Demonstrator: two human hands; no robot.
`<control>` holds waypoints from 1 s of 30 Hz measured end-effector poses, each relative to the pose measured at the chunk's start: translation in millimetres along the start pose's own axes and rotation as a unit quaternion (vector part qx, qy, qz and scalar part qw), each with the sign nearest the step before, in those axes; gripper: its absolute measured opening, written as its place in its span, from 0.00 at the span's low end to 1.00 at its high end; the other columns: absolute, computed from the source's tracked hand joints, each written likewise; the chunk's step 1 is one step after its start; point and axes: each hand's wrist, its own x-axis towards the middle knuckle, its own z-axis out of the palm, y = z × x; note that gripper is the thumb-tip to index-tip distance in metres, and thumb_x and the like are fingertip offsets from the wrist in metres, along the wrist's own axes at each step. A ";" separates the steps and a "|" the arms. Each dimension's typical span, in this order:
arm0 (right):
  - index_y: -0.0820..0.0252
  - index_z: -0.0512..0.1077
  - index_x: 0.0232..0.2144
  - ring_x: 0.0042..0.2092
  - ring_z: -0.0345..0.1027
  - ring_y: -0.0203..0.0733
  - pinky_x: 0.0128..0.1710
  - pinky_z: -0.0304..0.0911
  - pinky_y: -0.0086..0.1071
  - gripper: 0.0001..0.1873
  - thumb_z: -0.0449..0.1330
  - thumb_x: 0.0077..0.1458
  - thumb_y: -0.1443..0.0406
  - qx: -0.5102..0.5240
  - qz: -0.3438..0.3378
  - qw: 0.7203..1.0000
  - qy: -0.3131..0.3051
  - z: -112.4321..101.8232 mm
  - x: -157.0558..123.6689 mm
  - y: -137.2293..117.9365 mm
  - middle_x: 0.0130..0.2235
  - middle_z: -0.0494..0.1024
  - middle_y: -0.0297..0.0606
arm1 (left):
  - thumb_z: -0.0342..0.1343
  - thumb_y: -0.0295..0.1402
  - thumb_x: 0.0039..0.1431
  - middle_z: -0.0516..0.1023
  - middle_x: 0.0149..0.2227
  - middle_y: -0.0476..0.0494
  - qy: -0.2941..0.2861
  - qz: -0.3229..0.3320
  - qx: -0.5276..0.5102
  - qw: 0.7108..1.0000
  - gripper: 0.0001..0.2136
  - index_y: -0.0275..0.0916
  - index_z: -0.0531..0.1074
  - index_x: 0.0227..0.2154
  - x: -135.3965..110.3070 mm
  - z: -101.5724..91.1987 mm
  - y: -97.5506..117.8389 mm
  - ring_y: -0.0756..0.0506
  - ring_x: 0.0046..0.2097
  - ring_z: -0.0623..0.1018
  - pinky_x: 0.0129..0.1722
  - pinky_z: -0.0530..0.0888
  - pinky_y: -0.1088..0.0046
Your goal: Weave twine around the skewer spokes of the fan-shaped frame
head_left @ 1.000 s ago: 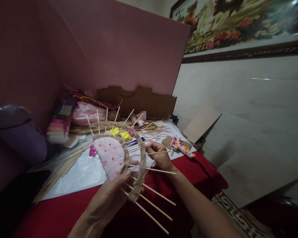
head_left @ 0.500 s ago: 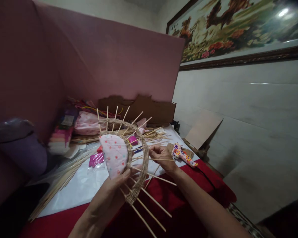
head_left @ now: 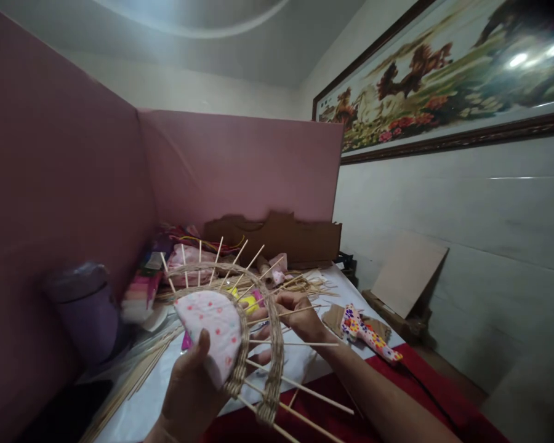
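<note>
Aslant, half-round frame (head_left: 244,343), upper left to lower right, sticks (head_left: 317,395) outward

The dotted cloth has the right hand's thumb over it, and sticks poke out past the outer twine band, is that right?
Not quite: the thumb over the dotted cloth belongs to the left hand, as the head view shows. The sticks do poke out past the outer twine band.

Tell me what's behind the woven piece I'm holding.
Between its twine bands, yellow items and fingers of the left hand show. A magenta bit peeks out left of the spotted fabric; whatever lies directly behind that is covered.
</note>
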 end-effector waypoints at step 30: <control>0.61 0.76 0.26 0.27 0.65 0.37 0.27 0.59 0.29 0.11 0.61 0.52 0.59 -0.181 -0.076 0.977 0.083 -25.5 -14.1 31.2 0.25 0.76 0.36 | 0.47 0.39 0.61 0.79 0.28 0.28 0.182 -0.087 0.077 0.976 0.21 0.25 0.66 0.49 28.1 -35.5 27.2 0.36 0.31 0.80 0.23 0.78 0.66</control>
